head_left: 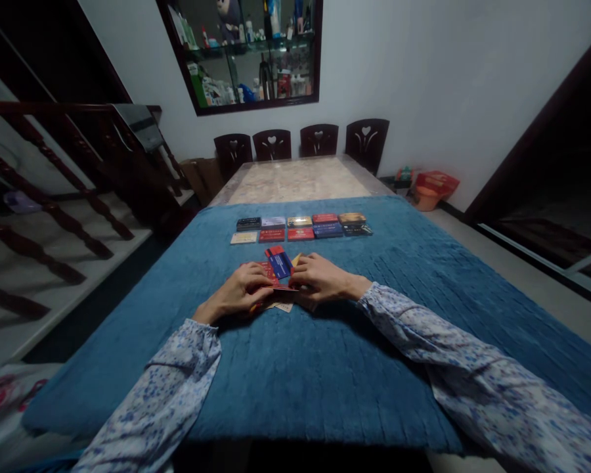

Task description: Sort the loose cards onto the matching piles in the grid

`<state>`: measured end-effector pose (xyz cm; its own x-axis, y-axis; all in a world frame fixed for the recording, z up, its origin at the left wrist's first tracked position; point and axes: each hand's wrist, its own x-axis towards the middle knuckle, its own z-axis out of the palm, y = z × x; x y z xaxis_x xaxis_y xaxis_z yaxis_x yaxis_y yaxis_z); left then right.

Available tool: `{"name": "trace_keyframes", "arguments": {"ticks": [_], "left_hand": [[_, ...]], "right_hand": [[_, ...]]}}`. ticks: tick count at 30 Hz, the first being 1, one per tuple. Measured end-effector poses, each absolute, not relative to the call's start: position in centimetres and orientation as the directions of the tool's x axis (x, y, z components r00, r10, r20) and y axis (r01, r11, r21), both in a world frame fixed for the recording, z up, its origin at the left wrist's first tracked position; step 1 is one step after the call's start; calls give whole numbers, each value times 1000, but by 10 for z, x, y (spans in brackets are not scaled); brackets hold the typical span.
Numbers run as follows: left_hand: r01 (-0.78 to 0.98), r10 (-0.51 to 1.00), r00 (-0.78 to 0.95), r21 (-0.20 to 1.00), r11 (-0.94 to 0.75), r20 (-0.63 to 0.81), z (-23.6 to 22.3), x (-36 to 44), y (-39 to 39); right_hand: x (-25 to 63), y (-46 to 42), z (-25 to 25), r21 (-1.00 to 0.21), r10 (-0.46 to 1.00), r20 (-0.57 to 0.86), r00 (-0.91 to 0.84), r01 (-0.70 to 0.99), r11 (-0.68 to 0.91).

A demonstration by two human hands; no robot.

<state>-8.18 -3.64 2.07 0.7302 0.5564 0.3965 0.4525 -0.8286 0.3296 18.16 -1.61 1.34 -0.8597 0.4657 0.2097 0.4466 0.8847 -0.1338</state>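
Both hands meet at a loose heap of cards near the middle of the blue cloth. My left hand [247, 287] has its thumb and fingers closed on the left end of a red card [282, 287] seen nearly edge-on. At that card's other end, my right hand [318, 278] pinches it. Just beyond lies a tilted blue card [279, 264] with a dark stripe, over red ones. A yellow card [296, 259] shows partly behind my right fingers. Under my hands a pale card [284, 307] sticks out. Part of the heap is hidden by my fingers.
Farther off, two rows of card stacks stand side by side, among them a red stack [301, 234] and a dark stack [357, 230]. The blue cloth [374, 394] covers the near part of a marble table [290, 179]. Several dark chairs [319, 140] line its far end.
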Motion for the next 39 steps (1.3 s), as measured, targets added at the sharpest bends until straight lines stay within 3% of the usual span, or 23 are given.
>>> {"name": "trace_keyframes", "arguments": {"ticks": [16, 26, 39], "left_hand": [[528, 640, 613, 362, -768, 464, 5, -83, -27], [549, 681, 547, 406, -731, 486, -2, -77, -23], [631, 718, 535, 353, -690, 446, -7, -74, -21]], "right_hand": [[183, -9, 5, -176, 542, 373, -754, 516, 838], [187, -3, -2, -218, 609, 384, -694, 572, 791], [186, -5, -5, -200, 696, 355, -624, 677, 709]]}}
